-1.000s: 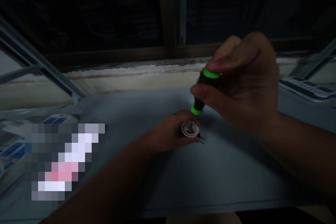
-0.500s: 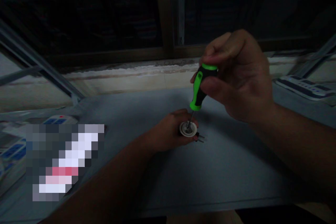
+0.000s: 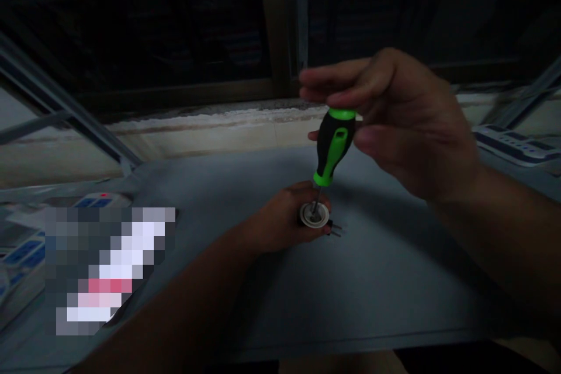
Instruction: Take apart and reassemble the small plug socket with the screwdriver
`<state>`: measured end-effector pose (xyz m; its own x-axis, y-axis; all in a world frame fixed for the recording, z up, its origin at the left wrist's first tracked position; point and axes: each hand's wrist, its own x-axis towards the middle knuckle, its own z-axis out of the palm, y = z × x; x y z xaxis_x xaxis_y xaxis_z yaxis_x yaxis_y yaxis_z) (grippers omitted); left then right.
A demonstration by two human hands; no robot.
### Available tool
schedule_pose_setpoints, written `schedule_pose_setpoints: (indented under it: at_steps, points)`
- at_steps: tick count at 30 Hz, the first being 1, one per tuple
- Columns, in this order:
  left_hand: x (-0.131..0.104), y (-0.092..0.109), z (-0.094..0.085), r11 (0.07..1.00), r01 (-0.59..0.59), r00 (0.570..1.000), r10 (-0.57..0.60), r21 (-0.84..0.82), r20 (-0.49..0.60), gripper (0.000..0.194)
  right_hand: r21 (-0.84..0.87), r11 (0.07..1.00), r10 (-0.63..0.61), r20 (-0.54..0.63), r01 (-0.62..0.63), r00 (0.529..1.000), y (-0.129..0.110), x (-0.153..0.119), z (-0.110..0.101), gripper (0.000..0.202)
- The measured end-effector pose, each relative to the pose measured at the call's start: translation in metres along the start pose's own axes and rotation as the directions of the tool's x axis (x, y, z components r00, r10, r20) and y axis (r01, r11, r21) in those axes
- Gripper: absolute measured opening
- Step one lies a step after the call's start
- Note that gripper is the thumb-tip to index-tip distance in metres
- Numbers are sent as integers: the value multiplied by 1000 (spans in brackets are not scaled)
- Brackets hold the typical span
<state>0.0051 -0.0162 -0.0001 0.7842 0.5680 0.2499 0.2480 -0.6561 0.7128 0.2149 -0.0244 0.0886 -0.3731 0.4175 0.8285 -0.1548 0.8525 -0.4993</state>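
Note:
A green and black screwdriver [image 3: 335,146] stands nearly upright, its tip down inside a round white-rimmed socket [image 3: 314,215]. My left hand [image 3: 284,219] is wrapped round this socket near the middle of the table. Two thin metal prongs [image 3: 336,230] stick out to the right of the socket, below my left fingertips. My right hand [image 3: 394,117] is at the top of the screwdriver handle, with a fingertip on its green end cap. The thumb lies just right of the handle and the other fingers are spread, loosely around it.
Power strips with blue sockets [image 3: 26,254] lie on the left of the grey table [image 3: 394,304]. Beside them is a pixelated item [image 3: 116,269]. Another white and dark strip [image 3: 517,145] lies at the far right. Behind the table are a low wall and dark window.
My right fingers have opened from their grasp on the handle and stretched out leftward. The handle has turned, its green strip now facing right. My left hand and the socket have stayed put.

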Motion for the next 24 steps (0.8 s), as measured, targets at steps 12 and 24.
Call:
schedule_pose_setpoints:
  at_steps: [12, 24]
  points:
    - [0, 3, 1, 998, 40, 999, -39, -45, 21, 21, 58, 996, -63, -47, 66, 997, 4, 0, 5, 14]
    - [1, 4, -1, 1000, 26, 1000, -26, 4, 17, 20, 96, 995, -21, -63, 27, 998, 3, 1, 3, 11]
